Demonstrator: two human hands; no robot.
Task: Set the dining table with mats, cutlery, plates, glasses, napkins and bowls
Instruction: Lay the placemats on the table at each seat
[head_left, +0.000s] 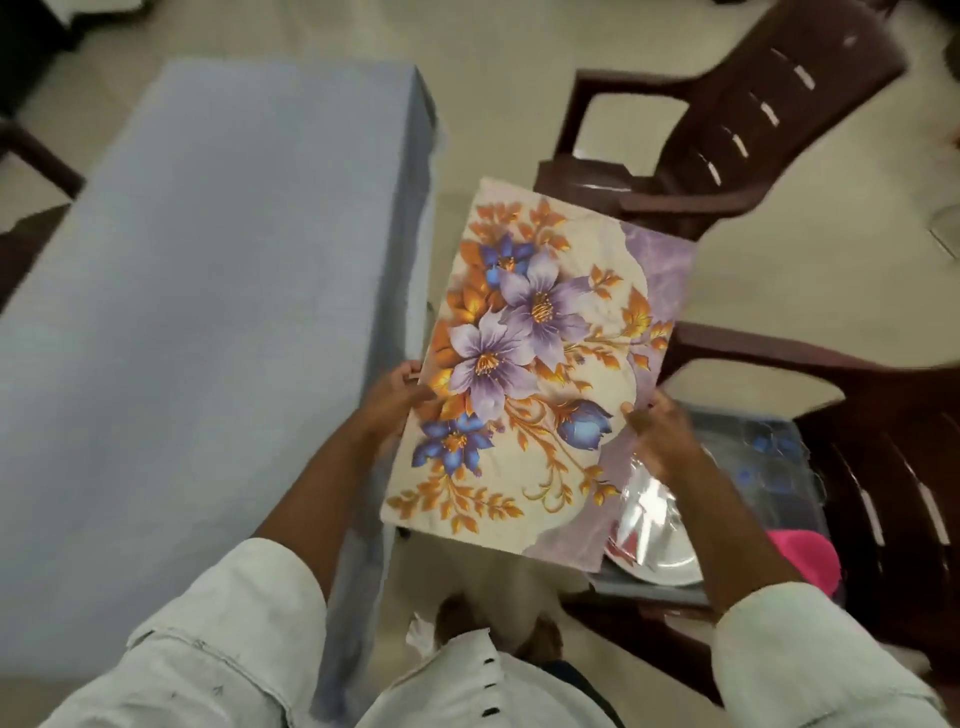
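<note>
A floral place mat (540, 364) with purple and blue flowers and orange leaves hangs in the air to the right of the table. My left hand (392, 402) grips its left edge, and my right hand (662, 434) pinches its right edge. The dining table (197, 291), covered by a pale blue cloth, fills the left of the view. Below my right hand, on a chair seat, lie shiny steel plates (657, 540), a pink cloth (810, 558) and glassware (774, 447) with blue print, partly hidden by the mat and my arm.
Two dark brown plastic chairs stand to the right: one (727, 130) at the far side and one (893, 467) near me that carries the tableware. Another dark chair (31, 171) shows at the left edge. The floor is light tile.
</note>
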